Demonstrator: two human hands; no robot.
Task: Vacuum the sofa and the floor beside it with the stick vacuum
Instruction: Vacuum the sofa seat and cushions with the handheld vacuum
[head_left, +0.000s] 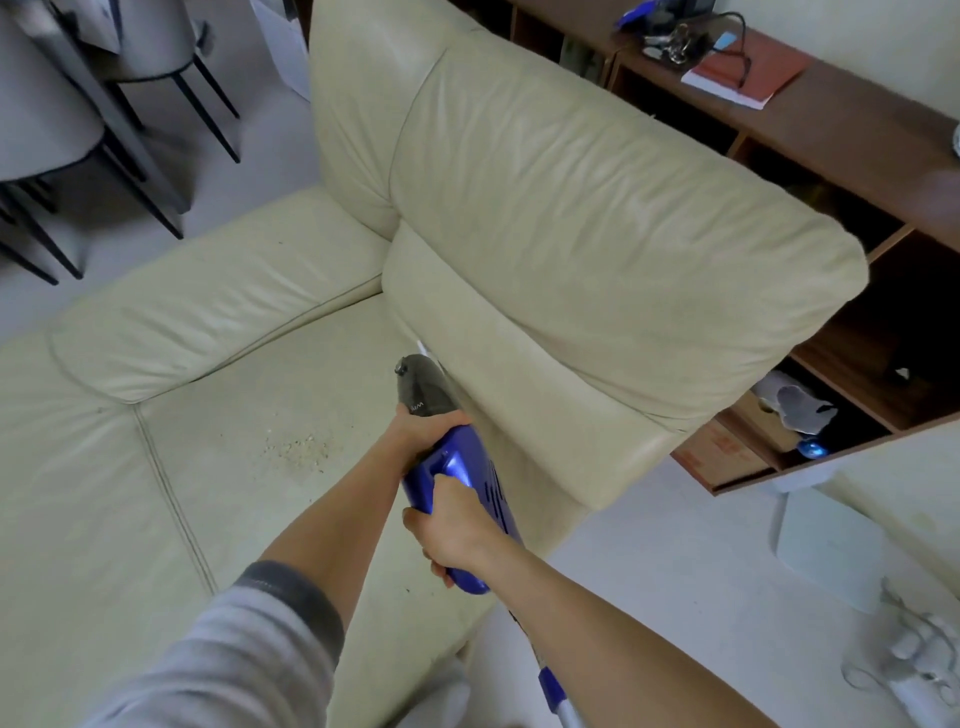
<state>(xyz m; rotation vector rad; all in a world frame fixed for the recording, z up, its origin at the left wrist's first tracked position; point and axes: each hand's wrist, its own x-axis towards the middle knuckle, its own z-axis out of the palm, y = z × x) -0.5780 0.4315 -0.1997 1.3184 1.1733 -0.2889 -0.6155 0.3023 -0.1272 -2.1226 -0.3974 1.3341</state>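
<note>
A blue hand-held vacuum (467, 483) with a dark grey front bin (422, 387) points into the crease between the cream leather sofa's seat and its back cushion (597, 218). My left hand (423, 428) grips the vacuum where the blue body meets the grey bin. My right hand (452, 530) grips the rear handle. A patch of crumbs (298, 449) lies on the seat (311, 389), left of the vacuum. The nozzle tip is mostly hidden behind the bin.
A brown shelf unit (831, 135) with books and keys stands behind the sofa on the right. Dining chairs (78, 130) stand at the top left. A white box (826, 551) and white objects (914, 660) lie on the pale floor at the right.
</note>
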